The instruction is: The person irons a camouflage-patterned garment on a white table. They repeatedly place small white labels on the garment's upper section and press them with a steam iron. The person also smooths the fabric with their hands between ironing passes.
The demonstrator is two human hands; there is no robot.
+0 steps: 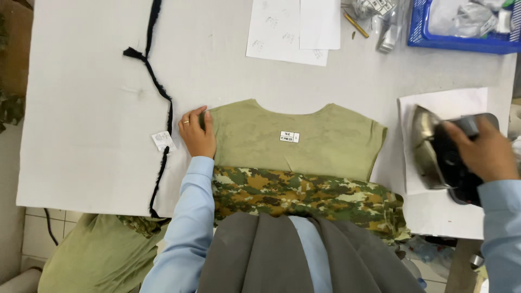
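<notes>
- The person's left hand [197, 132] lies flat, fingers together, pressing the left shoulder corner of an olive-green short-sleeved fabric garment [296, 142]; it grips nothing, only holds the cloth down on the pale grey table top [87, 119].
- The garment spreads away to the right of that hand, its scooped neckline pointing to the far side of the table and its long axis running left to right, between the two hands.
- A small white label [289, 137] sits on the garment, right of the left hand and just below the neckline.
- A camouflage-patterned cloth in green, brown and tan [304, 195] lies against the garment's near edge, just beside the left forearm.
- The right hand [483, 152] is closed around the dark handle of a metal-soled iron [442, 154]; the iron rests tilted on a white sheet of paper [450, 106], well apart from the garment's right sleeve, with its tip pointing to the far side.
- A black frayed fabric strip [157, 81] runs lengthwise just left of the left hand, with a small white tag [163, 140] beside it.
- Counted: one garment, one iron, one camouflage cloth, one black strip.
- Beyond the hands lie overlapping white paper sheets [290, 30] and a blue plastic basket [461, 40] holding clear bags.
</notes>
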